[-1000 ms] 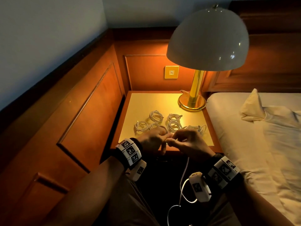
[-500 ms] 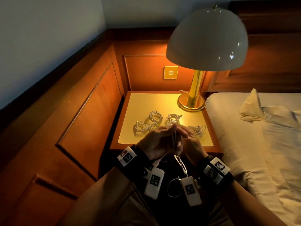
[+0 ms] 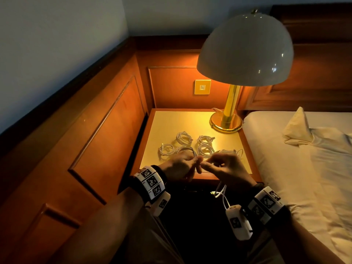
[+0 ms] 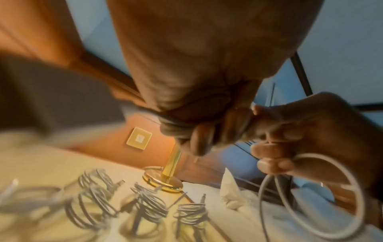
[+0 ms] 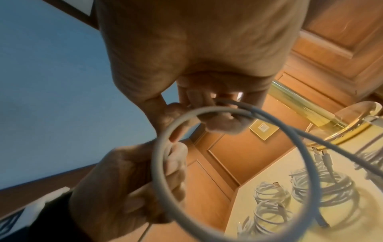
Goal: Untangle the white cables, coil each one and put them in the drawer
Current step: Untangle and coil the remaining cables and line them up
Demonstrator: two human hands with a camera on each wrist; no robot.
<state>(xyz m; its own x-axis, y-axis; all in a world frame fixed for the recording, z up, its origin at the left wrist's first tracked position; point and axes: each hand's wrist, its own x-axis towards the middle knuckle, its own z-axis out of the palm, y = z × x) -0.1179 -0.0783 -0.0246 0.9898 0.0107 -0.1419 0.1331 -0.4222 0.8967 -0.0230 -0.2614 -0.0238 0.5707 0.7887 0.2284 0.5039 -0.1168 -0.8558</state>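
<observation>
Head view, left to right: wood wall panelling (image 3: 99, 130) runs along the left side up to the nightstand (image 3: 190, 121), whose top is lit yellow. Six coiled white cables (image 3: 183, 137) lie on the nightstand top in two rows, near its front half, each apart from the lamp base. Just in front of them, over the nightstand's front edge, the left hand (image 3: 178, 168) and the right hand (image 3: 226, 167) meet fingertip to fingertip.

Both hands pinch one loose white cable (image 3: 222, 193). The left wrist view shows the left hand's fingers curled and pinching a strand, though motion blur hides the exact contact. The right wrist view shows the right hand's thumb and fingers closed on the loose white cable where a round loop (image 5: 228, 172) begins; the left hand grips the far side of that loop. Below the hands, the rest of the cable hangs down in front of the nightstand.

A lamp (image 3: 245, 48) with a dome shade stands at the nightstand's rear right corner. A bed (image 3: 304, 178) with pale sheets lies to the right.
</observation>
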